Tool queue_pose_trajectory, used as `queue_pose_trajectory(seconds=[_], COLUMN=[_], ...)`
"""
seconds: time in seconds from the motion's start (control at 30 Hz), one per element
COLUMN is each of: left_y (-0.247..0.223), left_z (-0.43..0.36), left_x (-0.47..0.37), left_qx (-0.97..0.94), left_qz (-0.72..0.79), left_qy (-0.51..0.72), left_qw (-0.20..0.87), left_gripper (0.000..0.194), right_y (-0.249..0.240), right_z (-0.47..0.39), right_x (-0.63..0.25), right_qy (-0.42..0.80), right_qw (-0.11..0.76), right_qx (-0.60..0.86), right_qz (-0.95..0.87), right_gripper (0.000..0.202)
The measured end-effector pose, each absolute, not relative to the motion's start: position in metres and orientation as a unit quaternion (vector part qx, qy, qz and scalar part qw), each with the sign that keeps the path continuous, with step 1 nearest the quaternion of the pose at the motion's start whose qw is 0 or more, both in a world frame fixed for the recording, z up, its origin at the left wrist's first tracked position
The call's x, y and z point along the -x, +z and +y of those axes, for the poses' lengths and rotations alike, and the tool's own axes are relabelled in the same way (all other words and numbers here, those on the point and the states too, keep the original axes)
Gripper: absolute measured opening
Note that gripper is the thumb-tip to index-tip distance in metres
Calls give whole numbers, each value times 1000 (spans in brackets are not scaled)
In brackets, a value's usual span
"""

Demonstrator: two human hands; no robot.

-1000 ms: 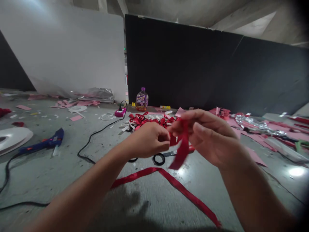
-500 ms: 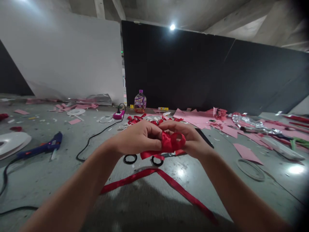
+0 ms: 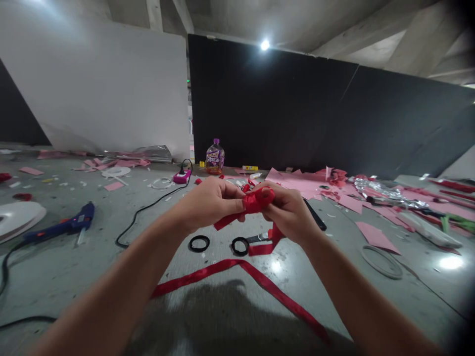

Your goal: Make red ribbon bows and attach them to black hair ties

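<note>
Pinching red ribbon (image 3: 255, 201) with fingers (image 3: 233, 205) of left hand (image 3: 208, 201) and right hand (image 3: 291, 210). Can see amber liquid (image 3: 213, 171) low in the purple-capped bottle (image 3: 215, 157) near the black board (image 3: 289, 109).

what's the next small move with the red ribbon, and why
Probably pull the ribbon snug: the left hand and right hand both pinch it, and a small rounded loop stands up between them.
</note>
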State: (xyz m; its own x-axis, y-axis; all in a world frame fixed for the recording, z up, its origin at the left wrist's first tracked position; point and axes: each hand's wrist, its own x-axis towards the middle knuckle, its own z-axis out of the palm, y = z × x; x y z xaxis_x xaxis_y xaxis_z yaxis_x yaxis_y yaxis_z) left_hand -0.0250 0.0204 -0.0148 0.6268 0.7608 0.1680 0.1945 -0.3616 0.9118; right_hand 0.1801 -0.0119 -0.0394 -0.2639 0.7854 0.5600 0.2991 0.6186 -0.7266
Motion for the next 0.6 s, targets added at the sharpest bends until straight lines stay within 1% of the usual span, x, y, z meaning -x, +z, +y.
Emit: queue_pose_trajectory(seconds=[0.1, 0.2, 0.33, 0.4, 0.6], left_y=[-16, -18, -18, -18, -23], left_z=[22, 24, 24, 24, 27], left_x=[24, 24, 22, 21, 17], left_qx=[-738, -728, -761, -773, -789], left_qz=[329, 356, 353, 351, 329], left_qy=[324, 335, 308, 310, 354], left_qw=[493, 481, 449, 427, 380], left_gripper=[15, 16, 17, 19, 22], right_y=[-38, -36, -38, -40, -43], right_z=[-13, -15, -15, -13, -11], right_x=[-183, -182, -177, -176, -176], right_qy=[271, 277, 266, 269, 227], right_qw=[463, 467, 502, 512, 523], right_qx=[353, 348, 397, 414, 444], right_qz=[-767, -765, -721, -703, -691], right_gripper=[13, 13, 33, 38, 37])
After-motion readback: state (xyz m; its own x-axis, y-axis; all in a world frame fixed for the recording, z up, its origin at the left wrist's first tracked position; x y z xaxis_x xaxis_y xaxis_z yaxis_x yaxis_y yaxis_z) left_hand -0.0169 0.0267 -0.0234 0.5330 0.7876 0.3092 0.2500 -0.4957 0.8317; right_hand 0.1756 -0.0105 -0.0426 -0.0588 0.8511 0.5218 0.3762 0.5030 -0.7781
